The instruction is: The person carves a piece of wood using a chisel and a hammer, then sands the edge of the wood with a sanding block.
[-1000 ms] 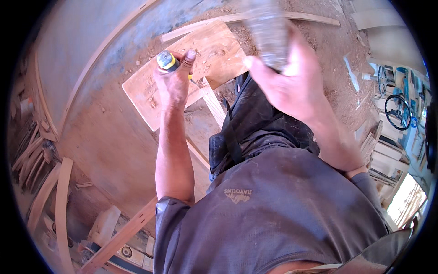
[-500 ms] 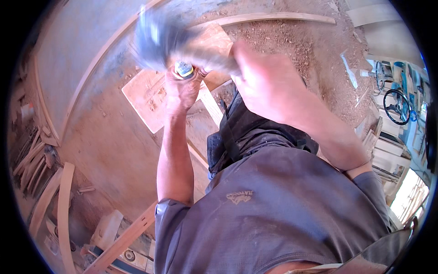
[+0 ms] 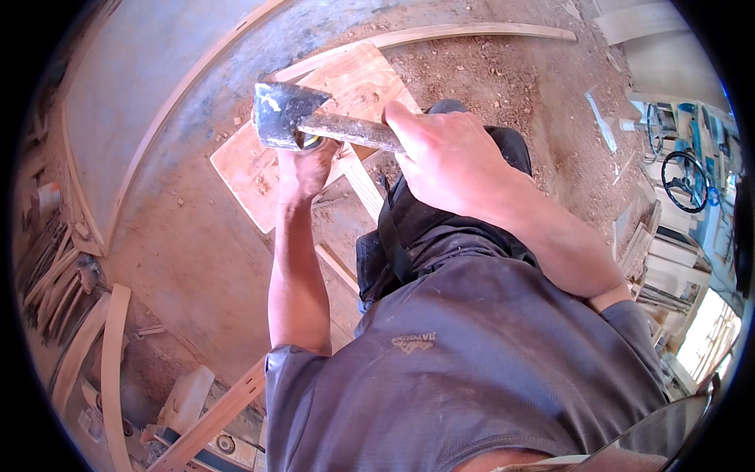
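Observation:
My right hand [image 3: 444,157] is closed around the wooden handle of a hatchet [image 3: 287,110] with a broad, dark, scuffed metal head. That head is over my left hand [image 3: 305,169], at the top of the upright chisel [image 3: 312,141] it grips. Only a bit of the chisel's yellow-banded handle end shows; its blade is hidden, and I cannot tell whether the hatchet touches it. Under both hands lies a pale wooden board [image 3: 252,177] with wood chips on it. A narrow wooden bar [image 3: 363,185] runs from near the board toward my legs.
Long curved wooden strips [image 3: 472,31] lie on the dusty floor beyond the board. More curved pieces [image 3: 114,370] and a stack of offcuts [image 3: 55,267] are at the left. A slotted wooden bar [image 3: 212,413] lies lower left. A black handwheel [image 3: 684,182] stands at far right.
The hatchet, blurred by motion above my left hand before, has come down and is sharp over the chisel's end. My right hand has moved slightly down with it. My left hand keeps its grip.

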Tool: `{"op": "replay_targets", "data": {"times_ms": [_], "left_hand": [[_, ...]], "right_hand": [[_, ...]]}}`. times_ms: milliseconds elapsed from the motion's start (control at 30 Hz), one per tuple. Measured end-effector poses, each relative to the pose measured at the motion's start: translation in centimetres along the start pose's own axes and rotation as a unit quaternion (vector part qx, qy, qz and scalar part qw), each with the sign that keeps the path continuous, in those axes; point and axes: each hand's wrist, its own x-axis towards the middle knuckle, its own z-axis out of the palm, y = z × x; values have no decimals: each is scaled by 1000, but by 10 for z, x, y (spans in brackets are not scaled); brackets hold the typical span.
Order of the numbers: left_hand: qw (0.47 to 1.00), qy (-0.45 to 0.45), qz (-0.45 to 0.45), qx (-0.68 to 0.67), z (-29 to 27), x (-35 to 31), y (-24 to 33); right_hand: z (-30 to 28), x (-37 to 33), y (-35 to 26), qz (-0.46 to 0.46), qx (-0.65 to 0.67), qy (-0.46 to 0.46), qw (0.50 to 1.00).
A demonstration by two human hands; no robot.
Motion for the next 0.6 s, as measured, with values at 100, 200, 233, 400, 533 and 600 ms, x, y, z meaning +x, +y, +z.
{"op": "replay_targets", "data": {"times_ms": [100,200,233,400,533,600], "left_hand": [[994,67,-28,-77,-9,-7,16],[888,355,-41,-291,-45,-11,-20],[898,396,-73,-177,-48,-13,-13],[918,360,-5,-166,-44,-24,17],[916,272,47,-292,-28,-13,23],[924,253,42,-282,-17,-8,22]], "right_hand": [[6,-13,9,38,63,13,997],[18,-28,21,78,153,20,985],[23,-33,28,96,170,21,980],[37,-50,47,146,236,44,960],[35,-50,38,233,341,19,910],[34,-51,38,200,321,29,925]]}}
